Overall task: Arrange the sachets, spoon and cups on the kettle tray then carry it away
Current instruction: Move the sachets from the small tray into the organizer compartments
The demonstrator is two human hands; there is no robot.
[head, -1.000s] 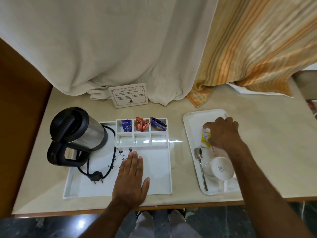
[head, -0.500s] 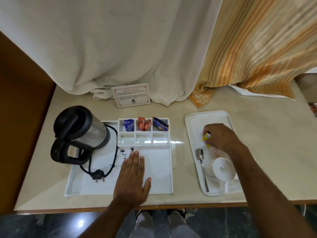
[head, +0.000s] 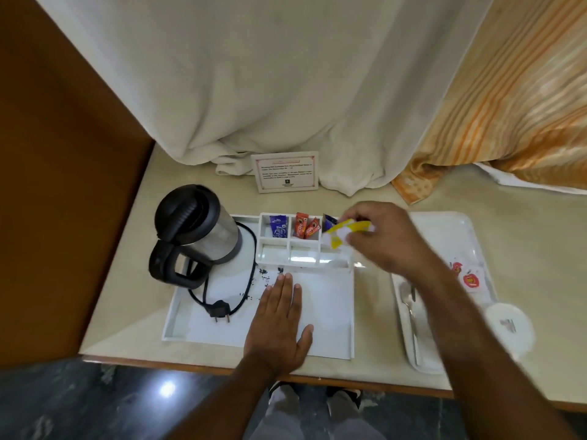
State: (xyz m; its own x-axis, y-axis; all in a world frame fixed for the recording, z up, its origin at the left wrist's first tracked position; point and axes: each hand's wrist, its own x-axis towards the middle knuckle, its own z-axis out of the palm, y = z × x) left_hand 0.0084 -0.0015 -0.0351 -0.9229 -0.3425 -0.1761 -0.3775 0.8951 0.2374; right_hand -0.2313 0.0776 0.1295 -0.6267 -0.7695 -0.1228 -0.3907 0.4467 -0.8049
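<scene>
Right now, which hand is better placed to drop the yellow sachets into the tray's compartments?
Right hand: it already pinches the yellow sachets just above the white kettle tray's right compartments. The left hand lies flat on the tray floor.

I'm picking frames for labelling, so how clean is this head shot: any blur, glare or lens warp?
Head view: the right hand and the yellow sachets it holds are motion-smeared; the left hand, flat on the kettle tray, and the kettle are sharper. A small glare spot sits on the dark floor. Wide-angle warp bends the table edge.
</scene>
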